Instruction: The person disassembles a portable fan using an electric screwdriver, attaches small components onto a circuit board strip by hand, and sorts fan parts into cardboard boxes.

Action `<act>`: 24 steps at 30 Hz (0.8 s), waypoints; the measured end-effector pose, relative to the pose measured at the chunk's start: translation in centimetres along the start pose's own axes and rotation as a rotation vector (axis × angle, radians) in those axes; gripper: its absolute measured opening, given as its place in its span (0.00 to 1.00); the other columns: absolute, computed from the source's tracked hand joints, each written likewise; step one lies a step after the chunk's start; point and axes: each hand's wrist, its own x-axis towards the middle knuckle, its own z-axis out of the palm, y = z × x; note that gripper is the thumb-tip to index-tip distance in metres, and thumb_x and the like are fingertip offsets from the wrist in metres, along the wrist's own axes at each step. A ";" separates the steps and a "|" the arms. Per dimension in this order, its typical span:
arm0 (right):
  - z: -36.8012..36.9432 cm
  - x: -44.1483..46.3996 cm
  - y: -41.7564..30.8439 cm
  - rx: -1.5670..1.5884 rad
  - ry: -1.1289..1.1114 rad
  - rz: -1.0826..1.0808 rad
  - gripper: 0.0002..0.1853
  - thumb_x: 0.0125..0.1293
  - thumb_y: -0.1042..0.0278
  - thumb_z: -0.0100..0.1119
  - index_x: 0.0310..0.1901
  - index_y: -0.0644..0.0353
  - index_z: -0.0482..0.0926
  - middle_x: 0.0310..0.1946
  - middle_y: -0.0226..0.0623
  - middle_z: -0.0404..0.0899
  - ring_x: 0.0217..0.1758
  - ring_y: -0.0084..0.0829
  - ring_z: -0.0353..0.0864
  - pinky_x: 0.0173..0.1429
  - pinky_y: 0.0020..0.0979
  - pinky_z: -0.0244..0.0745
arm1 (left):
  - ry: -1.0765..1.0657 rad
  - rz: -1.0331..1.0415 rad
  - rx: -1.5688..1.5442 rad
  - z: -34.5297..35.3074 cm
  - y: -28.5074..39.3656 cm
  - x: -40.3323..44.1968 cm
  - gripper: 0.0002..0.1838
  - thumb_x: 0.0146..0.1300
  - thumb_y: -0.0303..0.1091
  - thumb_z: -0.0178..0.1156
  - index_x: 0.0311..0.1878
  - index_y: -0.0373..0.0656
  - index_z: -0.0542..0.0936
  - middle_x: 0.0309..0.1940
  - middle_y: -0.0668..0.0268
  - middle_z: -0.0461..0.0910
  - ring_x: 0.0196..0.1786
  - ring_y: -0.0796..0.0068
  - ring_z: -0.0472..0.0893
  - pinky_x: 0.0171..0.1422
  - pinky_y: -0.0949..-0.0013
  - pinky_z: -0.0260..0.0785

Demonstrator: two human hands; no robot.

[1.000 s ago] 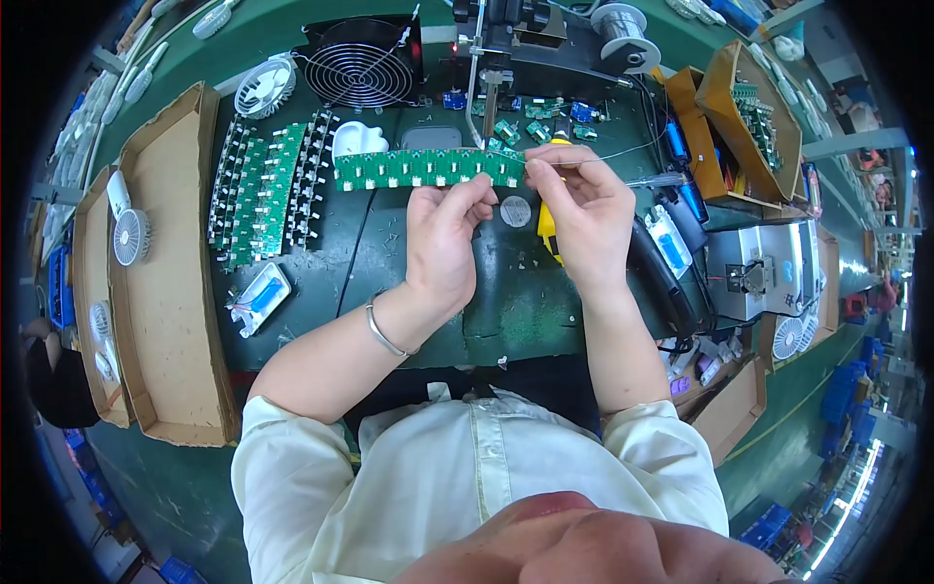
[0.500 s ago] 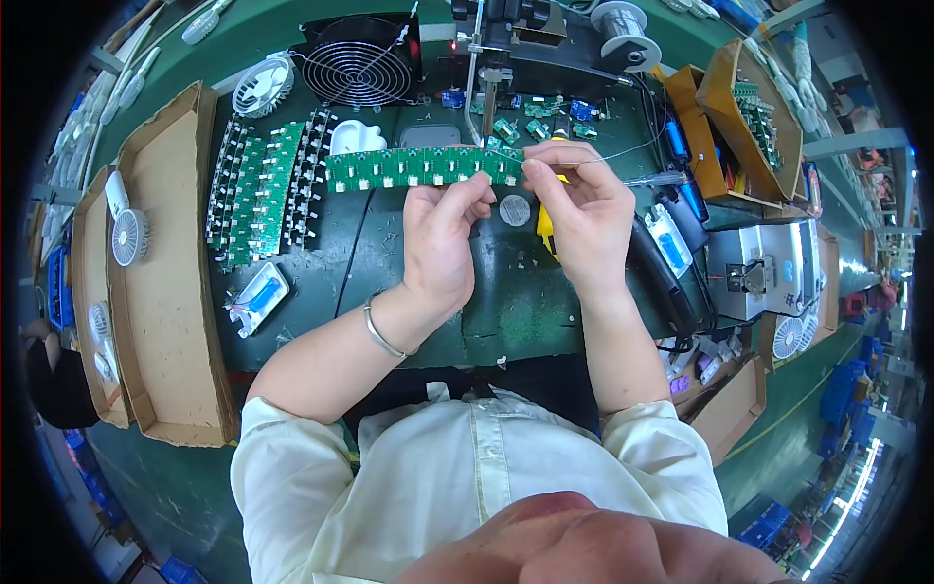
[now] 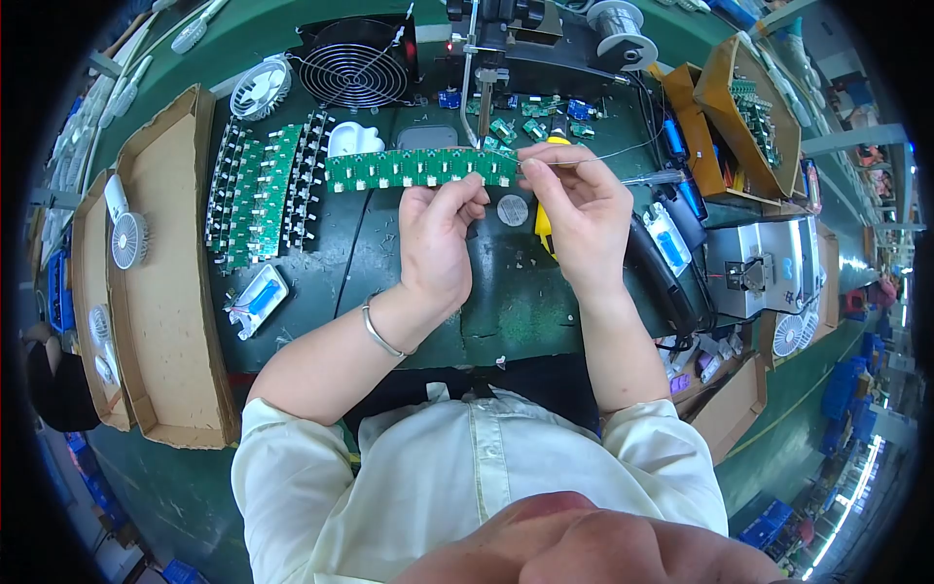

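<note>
A long green circuit board strip (image 3: 399, 169) with small white connectors is held level below the upright soldering iron (image 3: 484, 115). My left hand (image 3: 438, 234) is closed on the strip's lower edge, right of its middle, thumb and fingers pinching it. My right hand (image 3: 582, 209) is closed at the strip's right end, with thumb and forefinger pinching thin solder wire (image 3: 623, 153). The wire reaches left toward the iron's tip and trails off to the right. Whether the right fingertips also touch the strip is hard to tell.
Several board strips (image 3: 265, 195) lie at left beside a cardboard tray (image 3: 161, 263). A black fan (image 3: 352, 74) and a solder spool (image 3: 621, 31) stand at the back. Small boards (image 3: 535, 129), a yellow-handled tool (image 3: 544, 232) and a cardboard box (image 3: 715, 88) are at right.
The circuit board strip has shifted very slightly left under the iron, and both hands have moved a little with it. Their grips look the same.
</note>
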 end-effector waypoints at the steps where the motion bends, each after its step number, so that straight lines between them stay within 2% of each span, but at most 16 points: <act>1: 0.0 0.0 0.0 -0.001 0.000 0.000 0.04 0.63 0.79 0.61 0.40 0.67 0.81 0.41 0.36 0.82 0.42 0.20 0.81 0.46 0.21 0.77 | 0.025 0.002 -0.014 -0.1 -0.2 0.1 0.04 0.63 0.27 0.57 0.33 0.38 0.78 0.28 0.67 0.78 0.31 0.80 0.74 0.39 0.74 0.66; 3: 0.0 -0.1 0.1 -0.023 -0.030 0.011 0.05 0.65 0.79 0.59 0.42 0.68 0.80 0.44 0.40 0.81 0.45 0.26 0.82 0.50 0.27 0.80 | 0.019 0.013 -0.025 -0.3 -0.3 0.1 0.04 0.63 0.27 0.57 0.33 0.38 0.78 0.27 0.67 0.78 0.31 0.80 0.74 0.39 0.74 0.66; 8: 0.0 -0.1 0.1 -0.044 -0.039 0.006 0.05 0.65 0.79 0.59 0.42 0.68 0.80 0.44 0.40 0.81 0.45 0.26 0.82 0.51 0.27 0.80 | -0.018 0.031 -0.049 -0.1 0.0 0.1 0.03 0.62 0.26 0.57 0.34 0.39 0.78 0.28 0.68 0.78 0.31 0.80 0.74 0.40 0.75 0.66; 10: 0.0 -0.1 0.1 -0.046 -0.041 0.007 0.05 0.65 0.79 0.59 0.41 0.68 0.80 0.44 0.40 0.81 0.45 0.26 0.82 0.51 0.27 0.80 | 0.041 0.027 -0.064 0.5 0.3 -0.1 0.05 0.60 0.27 0.59 0.29 0.38 0.78 0.25 0.67 0.78 0.30 0.79 0.73 0.40 0.75 0.65; 24: 0.1 0.0 0.1 -0.060 -0.053 -0.033 0.04 0.65 0.80 0.59 0.41 0.68 0.80 0.44 0.39 0.79 0.46 0.26 0.81 0.50 0.27 0.80 | 0.029 0.032 -0.066 0.3 0.4 -0.1 0.02 0.60 0.26 0.58 0.33 0.38 0.77 0.26 0.67 0.77 0.31 0.79 0.73 0.41 0.75 0.65</act>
